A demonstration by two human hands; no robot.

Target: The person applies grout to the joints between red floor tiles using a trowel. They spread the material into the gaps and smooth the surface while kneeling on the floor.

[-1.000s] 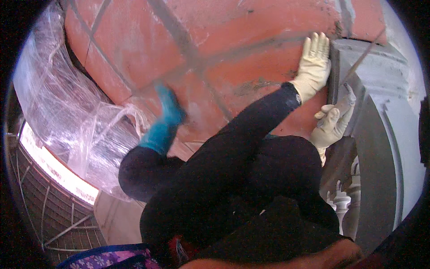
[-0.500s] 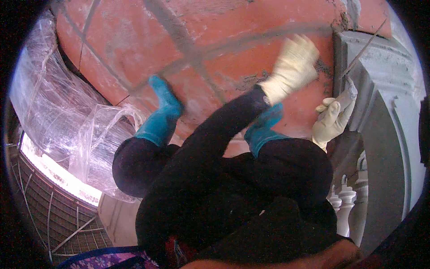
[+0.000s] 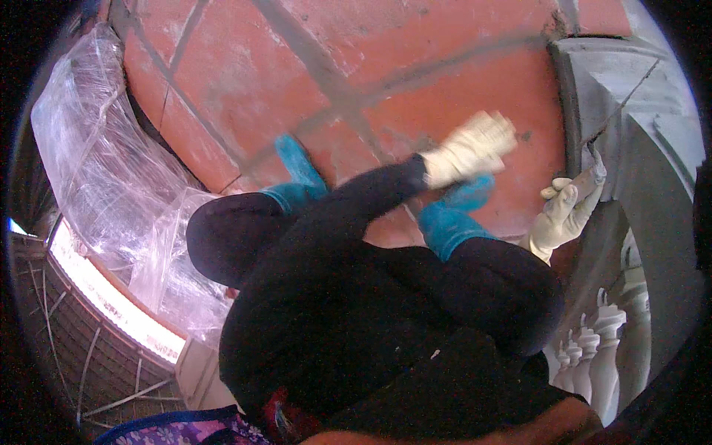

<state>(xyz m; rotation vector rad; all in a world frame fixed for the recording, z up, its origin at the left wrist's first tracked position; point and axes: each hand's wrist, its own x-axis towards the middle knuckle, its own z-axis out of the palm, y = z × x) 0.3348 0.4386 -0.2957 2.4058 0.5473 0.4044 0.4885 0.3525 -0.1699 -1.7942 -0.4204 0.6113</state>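
Note:
My left hand (image 3: 471, 150), in a cream glove, is low over the red floor tiles (image 3: 475, 85), just beyond my right foot in a blue sock (image 3: 463, 208). Motion smears its fingers, so I cannot tell whether it holds anything. At the right, my right hand (image 3: 567, 215), gloved as well, is closed around the handle of a trowel (image 3: 624, 101) whose thin blade is seen edge-on and slants up and away over the grey moulding. Grey mortar joints (image 3: 337, 96) run between the tiles, and a small grey smear marks the tile beside my left hand.
Grey moulded masonry (image 3: 653, 170) rises along the right, with white balusters (image 3: 604, 348) below it. Clear plastic wrap (image 3: 104, 156) covers a long form on the left. My other blue-socked foot (image 3: 297, 167) rests on the tiles. A ribbed sheet roof (image 3: 81, 341) shows at lower left.
My left hand has come down and closer to my right foot. Fewer grey crumbs show on the tile beside the moulding. My right hand keeps the trowel; the whole view has shifted slightly.

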